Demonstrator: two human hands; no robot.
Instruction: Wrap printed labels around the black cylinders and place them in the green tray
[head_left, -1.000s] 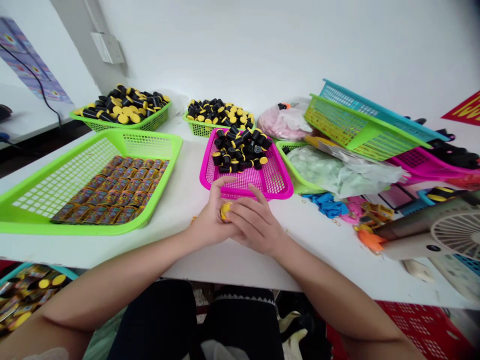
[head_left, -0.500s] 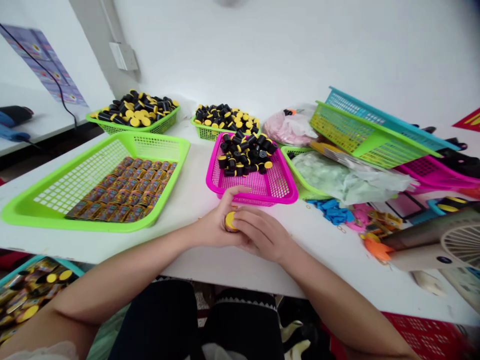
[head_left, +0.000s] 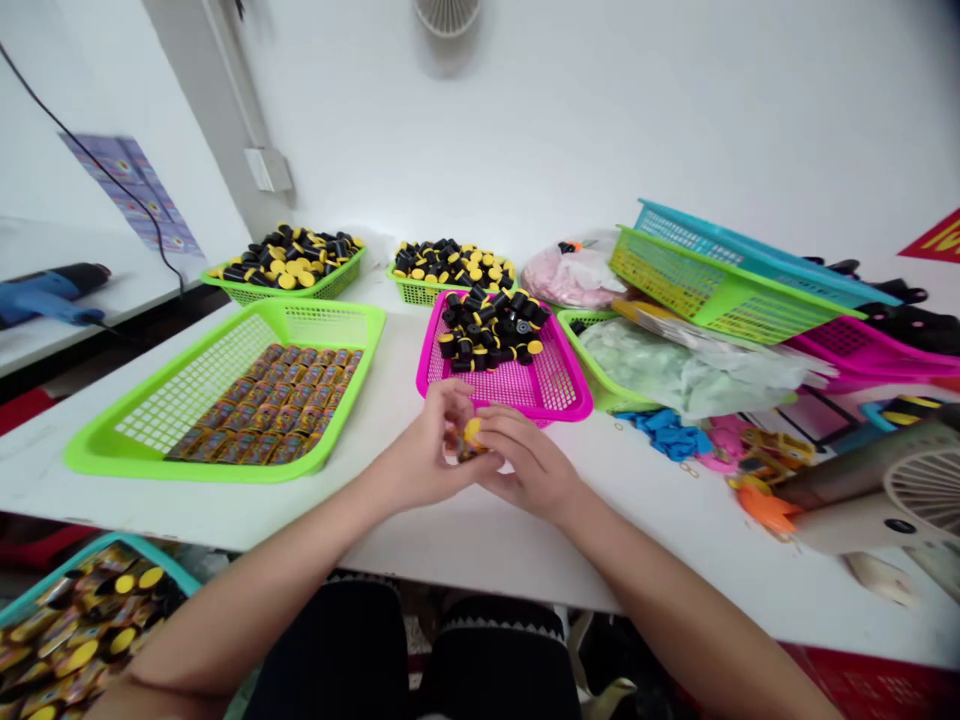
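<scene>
Between my two hands, over the white table's front part, is a small yellow-ended cylinder (head_left: 471, 436) with a coloured printed side, mostly covered by fingers. My left hand (head_left: 436, 448) curls around it from the left, index finger bent above it. From the right, the fingers of my right hand (head_left: 525, 455) close on its yellow end. Just beyond my hands stands a magenta basket (head_left: 570, 402) holding a heap of black cylinders (head_left: 487, 325) with yellow ends. A large green basket (head_left: 101, 455) to the left contains rows of wrapped cylinders (head_left: 274, 405) with printed sleeves.
Two green baskets of black-and-yellow cylinders (head_left: 289, 262) stand near the wall. At right are stacked baskets (head_left: 720, 285), plastic bags (head_left: 652, 360), blue pieces (head_left: 667, 432) and a fan (head_left: 862, 490). Below the table's left edge, a teal basket (head_left: 161, 560) holds more wrapped cylinders.
The view has tilted up and shifted left. My left index finger, stretched out before, is now bent in by the cylinder, which has turned in my fingers.
</scene>
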